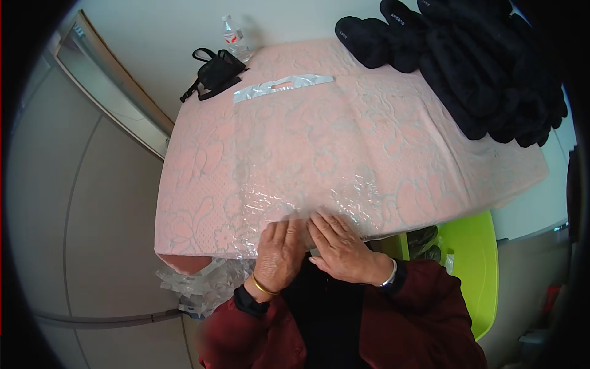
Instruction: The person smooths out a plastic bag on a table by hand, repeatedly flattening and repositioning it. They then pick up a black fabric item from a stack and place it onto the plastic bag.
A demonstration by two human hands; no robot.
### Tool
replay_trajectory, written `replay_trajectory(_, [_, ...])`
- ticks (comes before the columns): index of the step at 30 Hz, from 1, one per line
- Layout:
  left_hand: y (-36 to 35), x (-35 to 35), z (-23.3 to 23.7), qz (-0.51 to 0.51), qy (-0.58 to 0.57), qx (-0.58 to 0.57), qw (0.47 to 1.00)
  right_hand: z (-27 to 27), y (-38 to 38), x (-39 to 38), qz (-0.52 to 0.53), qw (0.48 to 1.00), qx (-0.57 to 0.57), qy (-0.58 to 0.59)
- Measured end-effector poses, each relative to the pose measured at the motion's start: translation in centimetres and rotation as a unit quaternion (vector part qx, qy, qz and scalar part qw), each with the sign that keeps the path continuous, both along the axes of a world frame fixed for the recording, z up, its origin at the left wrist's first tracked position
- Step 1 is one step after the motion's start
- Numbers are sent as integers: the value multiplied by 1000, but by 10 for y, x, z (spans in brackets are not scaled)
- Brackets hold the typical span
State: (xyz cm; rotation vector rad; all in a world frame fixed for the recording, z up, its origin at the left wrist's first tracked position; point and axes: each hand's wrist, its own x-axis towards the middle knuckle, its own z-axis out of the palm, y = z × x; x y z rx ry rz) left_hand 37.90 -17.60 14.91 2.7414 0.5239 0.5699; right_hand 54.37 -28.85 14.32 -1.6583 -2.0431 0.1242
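A person in a dark red top sits at a table covered with a pink cloth embossed with flowers [344, 123]. Both hands lie at the near edge, side by side and almost touching. The left hand [279, 255], with a gold bangle and a black band at the wrist, and the right hand [341, 246] are both palm down with the fingers stretched flat, closed round nothing. They press on a clear crinkled plastic bag [295, 200] that is spread on the cloth just ahead of the fingertips. The flat palms seem to pin the slippery film in place.

Well apart, at the far right corner, sits a heap of black fuzzy slippers [467, 55]. A flat clear plastic strip with a handle slot [283, 88], a small black pouch [216, 72] and a plastic water bottle [235, 37] lie along the far edge. More crumpled clear plastic [200, 286] hangs below the near left corner, and a lime green chair [476, 258] stands at the right.
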Motion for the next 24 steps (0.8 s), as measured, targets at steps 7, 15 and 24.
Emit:
replay_trajectory(7, [20,23,-22,51,25,124,991,-7,24,-1,-67,997,-22,-27])
replay_trajectory(15, [49,-25,-20,162,12,97,982,2,-7,36,-143,989,-26,-4])
replay_trajectory(24, [8,-33,-12,155,26,46,986,20,-50,23,-144,987,-76,-6])
